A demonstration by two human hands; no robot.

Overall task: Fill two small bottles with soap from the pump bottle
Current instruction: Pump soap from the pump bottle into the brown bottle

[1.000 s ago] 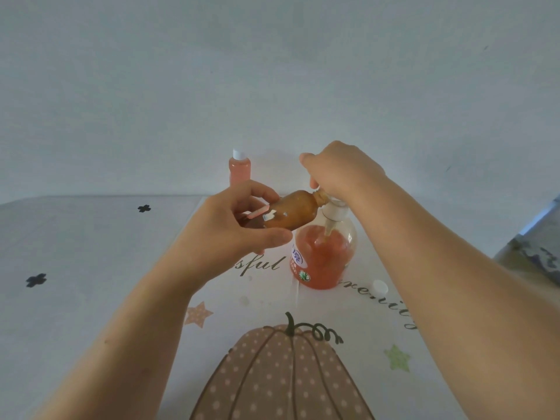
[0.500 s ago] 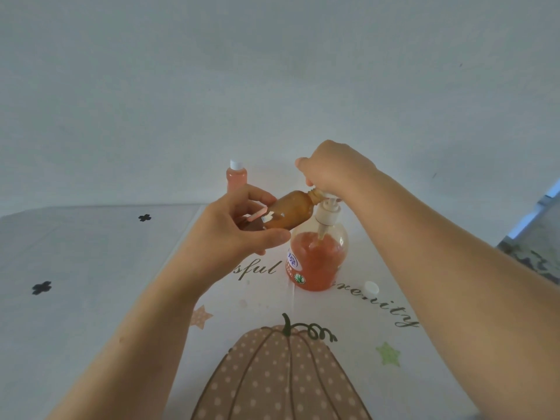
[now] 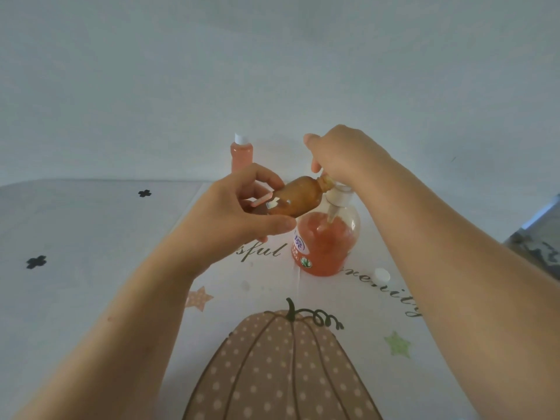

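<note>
White wall, table under a printed cloth (image 3: 91, 237); I count three bottles and one loose cap.

One pump bottle (image 3: 327, 247) stands mid-cloth, about half full of orange-pink soap, and its label (image 3: 298, 247) is too small for me to read. There are two small bottles. The amber bottle (image 3: 298, 200) is tilted with its neck at the pump spout, and my left hand (image 3: 239, 216) grips it around the base. The capped bottle (image 3: 241, 157), filled pink, stands upright at the back by the wall. My right hand (image 3: 342, 156) is curled down over the pump top; the nozzle is mostly hidden, so whether it is pressing I can't tell. One white cap (image 3: 381, 275) lies right of the pump bottle. The cloth print has one pumpkin (image 3: 281, 368), two stars and two black clovers, and the script reads "sful" (image 3: 263, 251) and "enity".
</note>
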